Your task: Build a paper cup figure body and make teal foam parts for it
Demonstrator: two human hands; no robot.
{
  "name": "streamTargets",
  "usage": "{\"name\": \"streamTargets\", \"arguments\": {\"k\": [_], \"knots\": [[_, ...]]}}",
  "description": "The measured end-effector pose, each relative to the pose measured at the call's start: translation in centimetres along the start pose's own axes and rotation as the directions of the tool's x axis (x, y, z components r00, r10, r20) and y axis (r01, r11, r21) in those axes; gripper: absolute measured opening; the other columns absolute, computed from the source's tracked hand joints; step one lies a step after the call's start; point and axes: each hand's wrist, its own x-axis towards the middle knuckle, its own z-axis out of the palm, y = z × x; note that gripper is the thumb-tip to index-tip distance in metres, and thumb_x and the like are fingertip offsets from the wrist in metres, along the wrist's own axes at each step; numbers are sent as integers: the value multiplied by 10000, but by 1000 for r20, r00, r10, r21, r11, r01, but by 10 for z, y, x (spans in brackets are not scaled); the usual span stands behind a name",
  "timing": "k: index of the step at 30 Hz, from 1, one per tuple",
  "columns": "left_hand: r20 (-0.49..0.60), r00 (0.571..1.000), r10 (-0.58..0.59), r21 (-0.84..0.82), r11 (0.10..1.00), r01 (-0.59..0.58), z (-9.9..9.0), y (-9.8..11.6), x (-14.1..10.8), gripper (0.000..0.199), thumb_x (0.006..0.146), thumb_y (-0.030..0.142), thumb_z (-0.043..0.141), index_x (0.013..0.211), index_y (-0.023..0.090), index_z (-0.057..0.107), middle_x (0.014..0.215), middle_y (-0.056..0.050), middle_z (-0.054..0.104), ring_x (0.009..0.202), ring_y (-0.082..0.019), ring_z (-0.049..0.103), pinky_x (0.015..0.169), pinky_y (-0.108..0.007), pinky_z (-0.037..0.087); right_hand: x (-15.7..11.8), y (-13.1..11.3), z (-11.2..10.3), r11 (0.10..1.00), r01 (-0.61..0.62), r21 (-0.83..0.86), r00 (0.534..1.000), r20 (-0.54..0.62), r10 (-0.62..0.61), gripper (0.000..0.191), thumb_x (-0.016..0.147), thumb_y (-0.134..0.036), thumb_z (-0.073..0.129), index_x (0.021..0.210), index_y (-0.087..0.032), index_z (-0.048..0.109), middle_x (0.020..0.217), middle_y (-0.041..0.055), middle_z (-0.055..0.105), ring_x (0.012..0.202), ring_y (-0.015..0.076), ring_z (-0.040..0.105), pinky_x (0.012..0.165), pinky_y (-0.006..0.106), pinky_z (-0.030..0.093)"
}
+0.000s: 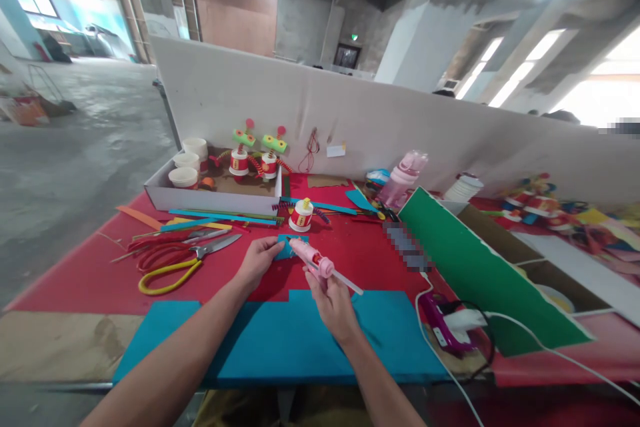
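Near the middle of the red table, my left hand [261, 259] pinches the edge of a small blue piece [286, 252]. My right hand [330, 297] is wrapped round a pink glue gun [314, 259], its nozzle over the blue piece and a pale glue stick poking out of its back end. Just beyond stands an upturned white paper cup [301, 216] with a red band, a yellow top and purple coiled arms. Part of the blue piece is hidden under the nozzle.
Large scissors [200, 253] lie left. A white tray [215, 203] holds cups and finished figures. Blue sheets [310, 340] cover the near edge. At the right are a green board [475, 273], a purple power strip [447, 333] with cables, and a pink bottle [403, 177].
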Motion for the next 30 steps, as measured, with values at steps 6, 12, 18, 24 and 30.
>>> {"name": "streamTargets", "arguments": {"k": [6,12,18,24,30], "knots": [[19,999,-36,-13,999,37,0,-1,-1,362,668,459,773,786,119,735,656,-50,672,531,-121,547,511,-232,398,-3,7,7,972,144,-186,989,7,-145,319,905,-407,541,1150,-214,611,1061,108,668,1013,276,618,888,362,492],[24,1000,-18,3,1000,18,0,-2,0,368,658,466,779,776,119,738,670,-58,685,583,-150,586,528,-245,416,-3,12,10,937,219,-270,975,23,-221,250,927,-349,515,1122,-231,618,1022,102,652,967,257,622,799,321,508],[27,999,-24,2,1000,24,0,-2,0,372,650,479,782,741,124,722,596,-38,645,568,-154,585,520,-246,418,-3,8,12,915,253,-316,967,41,-253,262,944,-331,482,1158,-221,585,1040,111,635,938,238,620,788,316,509],[38,999,-8,26,1000,7,-1,-4,1,383,650,500,778,705,129,704,606,-36,641,558,-139,567,523,-240,412,-2,4,12,906,246,-345,968,47,-245,246,947,-335,474,1125,-208,588,1001,110,636,873,228,625,744,298,509],[18,999,-27,-1,1000,27,0,-5,2,351,619,453,810,666,125,696,601,-39,649,596,-158,588,548,-239,423,-2,4,12,884,266,-383,962,52,-267,230,964,-328,448,1107,-193,566,957,87,632,823,194,634,688,257,507]]}}
